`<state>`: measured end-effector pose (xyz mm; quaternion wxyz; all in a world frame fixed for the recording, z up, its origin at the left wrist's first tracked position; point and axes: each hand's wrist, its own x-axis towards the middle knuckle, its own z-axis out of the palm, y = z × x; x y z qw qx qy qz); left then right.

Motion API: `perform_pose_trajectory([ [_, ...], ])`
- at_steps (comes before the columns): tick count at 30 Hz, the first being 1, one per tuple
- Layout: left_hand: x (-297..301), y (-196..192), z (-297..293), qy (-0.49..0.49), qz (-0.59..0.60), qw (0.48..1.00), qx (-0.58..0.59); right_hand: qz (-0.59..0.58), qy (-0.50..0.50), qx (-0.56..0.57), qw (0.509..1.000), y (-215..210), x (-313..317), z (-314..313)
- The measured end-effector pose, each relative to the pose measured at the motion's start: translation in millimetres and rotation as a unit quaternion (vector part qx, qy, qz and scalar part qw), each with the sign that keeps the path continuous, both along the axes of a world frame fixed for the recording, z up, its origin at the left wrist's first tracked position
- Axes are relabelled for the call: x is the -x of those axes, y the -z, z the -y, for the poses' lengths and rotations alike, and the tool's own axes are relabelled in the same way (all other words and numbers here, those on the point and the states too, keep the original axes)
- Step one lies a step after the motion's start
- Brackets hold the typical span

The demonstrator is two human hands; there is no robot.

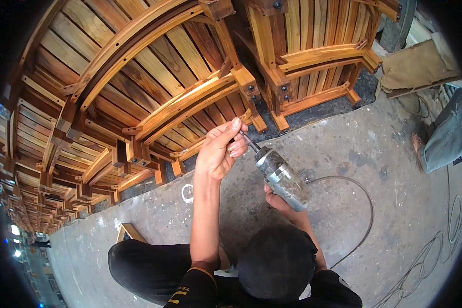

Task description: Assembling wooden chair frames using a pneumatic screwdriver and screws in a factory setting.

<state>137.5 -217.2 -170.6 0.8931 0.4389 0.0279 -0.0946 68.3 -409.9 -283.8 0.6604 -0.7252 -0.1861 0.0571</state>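
My left hand (219, 150) is raised over the concrete floor, its fingertips pinched on the thin dark bit (247, 140) that sticks out of a dusty grey electric drill (284, 180). My right hand (278, 201) grips the drill's body from below, mostly hidden behind it. The drill points up and left toward a row of stacked slatted wooden chairs (154, 87). Its dark cable (365, 205) curves away to the right across the floor. My knees in black trousers (277, 264) fill the bottom of the view.
Wooden chairs line the whole left and top. Another person's jeans leg (446, 134) and sandalled foot (418, 145) stand at the right. A brown sheet (416, 65) lies at the top right. A small wooden piece (130, 232) rests on the floor (344, 149).
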Motion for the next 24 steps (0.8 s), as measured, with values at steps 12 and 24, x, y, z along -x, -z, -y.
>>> perform_pose_trajectory([
  [12, -28, -32, 36, -0.098, 0.066, 0.990, -0.080, 0.236, 0.077, 0.042, 0.968, -39, -38, 14],
  [24, -123, -92, 27, -0.046, 0.163, 0.984, 0.047, 0.275, 0.131, 0.033, 0.952, -140, -120, -1],
])
